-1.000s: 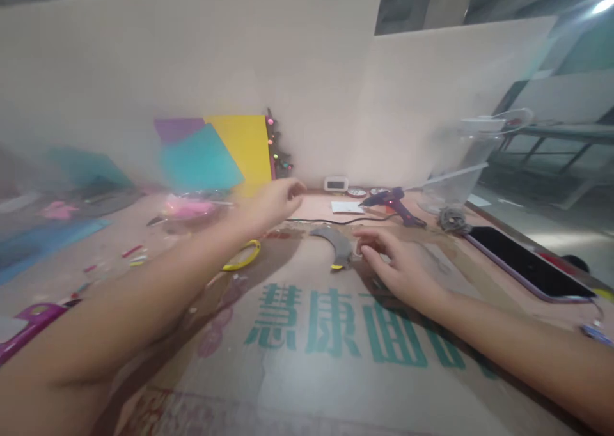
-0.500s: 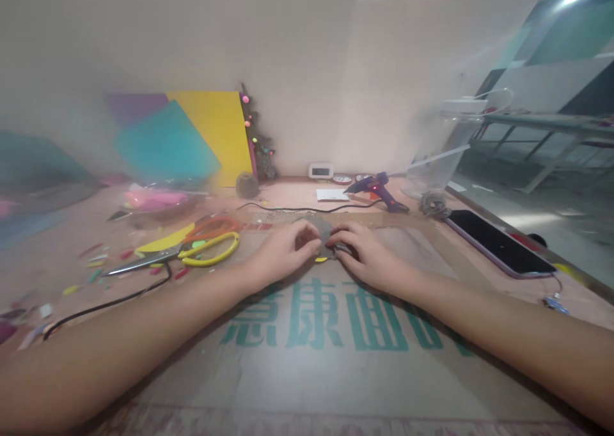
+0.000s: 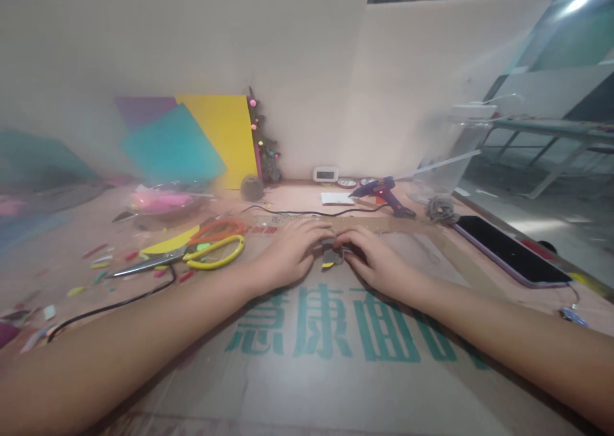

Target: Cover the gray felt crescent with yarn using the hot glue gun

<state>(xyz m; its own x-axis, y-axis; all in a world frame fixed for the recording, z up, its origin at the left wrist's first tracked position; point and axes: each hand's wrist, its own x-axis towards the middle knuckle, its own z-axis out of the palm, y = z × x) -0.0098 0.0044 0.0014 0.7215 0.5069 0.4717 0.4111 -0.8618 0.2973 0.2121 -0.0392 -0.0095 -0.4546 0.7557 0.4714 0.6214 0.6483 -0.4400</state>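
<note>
Over the middle of the board, a small grey piece with a yellow edge [image 3: 329, 259] sits between my two hands. From the left, my left hand [image 3: 293, 252] closes its curled fingers on it. My right hand [image 3: 371, 255] has thumb and fingers bent together at the piece's right side. My fingers cover much of it, so its full shape and material are hidden. Beneath lies a cardboard sheet with green printed characters [image 3: 321, 391].
Scissors with yellow and orange handles [image 3: 215, 252] lie left among colourful scraps. Behind are a glue gun [image 3: 381, 194], a small white clock-like display [image 3: 325, 174] and a grey ball [image 3: 252, 187]. A phone [image 3: 511, 250] and a clear plastic jug [image 3: 453, 151] stand right.
My fingertips have shifted around the small grey piece, and its yellow edge shows lower between them. A grey patch beyond the fingers is now covered. The whole view has moved slightly.
</note>
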